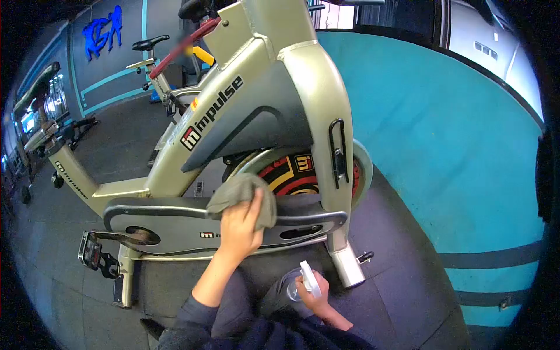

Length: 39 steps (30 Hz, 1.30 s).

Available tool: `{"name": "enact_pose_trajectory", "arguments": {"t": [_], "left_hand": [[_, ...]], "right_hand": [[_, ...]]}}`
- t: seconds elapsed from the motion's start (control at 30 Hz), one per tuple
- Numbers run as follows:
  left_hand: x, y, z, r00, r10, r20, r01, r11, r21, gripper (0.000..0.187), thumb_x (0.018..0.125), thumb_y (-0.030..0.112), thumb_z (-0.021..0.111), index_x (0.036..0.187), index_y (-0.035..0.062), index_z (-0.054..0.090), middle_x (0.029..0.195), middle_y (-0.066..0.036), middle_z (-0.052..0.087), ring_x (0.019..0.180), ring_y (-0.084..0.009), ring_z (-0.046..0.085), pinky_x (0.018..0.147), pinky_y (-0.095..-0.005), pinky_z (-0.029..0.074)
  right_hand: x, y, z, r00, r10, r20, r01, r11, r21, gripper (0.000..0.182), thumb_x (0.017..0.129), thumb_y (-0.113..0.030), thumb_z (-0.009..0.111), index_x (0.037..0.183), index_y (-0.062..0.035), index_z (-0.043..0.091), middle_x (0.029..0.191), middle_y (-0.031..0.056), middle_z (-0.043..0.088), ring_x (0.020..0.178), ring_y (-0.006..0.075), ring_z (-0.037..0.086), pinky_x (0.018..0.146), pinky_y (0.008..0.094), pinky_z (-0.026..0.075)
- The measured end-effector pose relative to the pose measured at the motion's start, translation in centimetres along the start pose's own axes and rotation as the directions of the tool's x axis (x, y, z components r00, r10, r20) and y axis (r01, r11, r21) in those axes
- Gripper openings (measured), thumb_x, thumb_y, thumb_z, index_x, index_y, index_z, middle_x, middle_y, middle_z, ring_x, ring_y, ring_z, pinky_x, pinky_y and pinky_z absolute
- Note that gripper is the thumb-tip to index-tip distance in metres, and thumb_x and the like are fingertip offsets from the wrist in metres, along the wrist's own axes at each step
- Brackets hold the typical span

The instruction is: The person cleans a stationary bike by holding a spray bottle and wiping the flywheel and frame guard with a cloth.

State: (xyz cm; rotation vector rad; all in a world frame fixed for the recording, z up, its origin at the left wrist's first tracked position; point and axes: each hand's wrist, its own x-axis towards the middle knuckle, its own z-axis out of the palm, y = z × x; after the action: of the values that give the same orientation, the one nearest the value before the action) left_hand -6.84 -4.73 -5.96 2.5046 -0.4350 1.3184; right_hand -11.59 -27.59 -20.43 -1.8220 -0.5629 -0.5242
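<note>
My left hand [237, 230] presses a grey-green cloth [248, 192] against the upper edge of the chain guard [181, 230] on a gold-coloured exercise bike [324, 87]. Its fingers are closed over the cloth. Low in front of the bike, my right hand [316, 298] grips a clear spray bottle [309, 279] with a white trigger head. The bottle is partly hidden by my fingers. Behind the cloth shows the red, yellow and black flywheel [286, 175]. A pedal [91, 251] sticks out at the guard's left end.
The bike's front foot [347, 268] stands near my right hand. A bottle-cage bracket [338, 154] is fixed to the front post. To the right is a teal wall [431, 134]. Another exercise bike [153, 58] stands behind, on dark floor mats [396, 286].
</note>
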Motion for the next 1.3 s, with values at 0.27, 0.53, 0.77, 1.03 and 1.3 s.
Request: {"name": "enact_pose_trajectory", "arguments": {"t": [0.27,0.53,0.77,1.03,1.3], "left_hand": [[-3.1,-0.9,-6.2,0.967,-0.191,-0.171,0.223,0.955,0.196,0.070,0.069,0.011,0.056,0.136,-0.0018,0.042,0.137,-0.024,0.043,0.123,-0.0390,0.043,0.103,-0.0511,0.029],[-5.3,-5.6,-6.2,0.929,-0.370,0.021,0.333,0.856,0.395,0.071,0.073,0.013,0.062,0.140,0.0089,0.038,0.146,-0.011,0.034,0.135,-0.0324,0.030,0.110,-0.0579,0.014],[-2.9,-2.9,-0.7,0.991,-0.123,0.043,0.107,0.958,0.265,0.070,0.065,0.025,0.067,0.130,0.0054,0.048,0.125,-0.012,0.052,0.119,-0.0293,0.046,0.110,-0.0547,0.018],[-0.4,5.6,8.3,0.996,0.076,0.050,-0.073,0.996,-0.057,0.069,0.064,0.029,0.067,0.126,0.0021,0.050,0.127,-0.014,0.052,0.120,-0.0264,0.048,0.107,-0.0419,0.029],[-0.3,4.6,6.9,0.985,0.146,0.090,-0.136,0.985,-0.109,0.070,0.064,0.027,0.068,0.128,0.0043,0.049,0.128,-0.013,0.054,0.121,-0.0241,0.049,0.105,-0.0400,0.033]], "right_hand": [[-0.4,-0.6,-0.2,0.996,-0.073,0.059,0.076,0.995,-0.065,0.016,0.072,-0.013,0.071,0.080,-0.0036,0.061,0.073,0.0101,0.061,0.061,0.0246,0.059,0.056,0.0341,0.046],[-0.7,0.1,-0.1,0.998,-0.066,0.019,0.067,0.998,-0.010,0.018,0.075,-0.017,0.071,0.082,-0.0039,0.062,0.072,0.0094,0.060,0.061,0.0240,0.059,0.057,0.0340,0.046],[0.8,-1.5,0.8,0.999,0.033,0.038,-0.032,0.999,-0.009,0.017,0.074,-0.018,0.072,0.079,-0.0045,0.062,0.070,0.0093,0.060,0.061,0.0262,0.059,0.057,0.0361,0.046],[-0.5,-0.6,0.1,0.987,-0.096,0.127,0.112,0.986,-0.126,0.022,0.079,-0.015,0.068,0.092,0.0000,0.060,0.077,0.0078,0.064,0.066,0.0186,0.060,0.063,0.0308,0.048],[0.5,-1.1,0.0,0.998,0.063,0.002,-0.063,0.997,-0.044,0.015,0.075,-0.013,0.069,0.081,-0.0026,0.060,0.072,0.0093,0.060,0.062,0.0251,0.059,0.058,0.0346,0.047]]}}
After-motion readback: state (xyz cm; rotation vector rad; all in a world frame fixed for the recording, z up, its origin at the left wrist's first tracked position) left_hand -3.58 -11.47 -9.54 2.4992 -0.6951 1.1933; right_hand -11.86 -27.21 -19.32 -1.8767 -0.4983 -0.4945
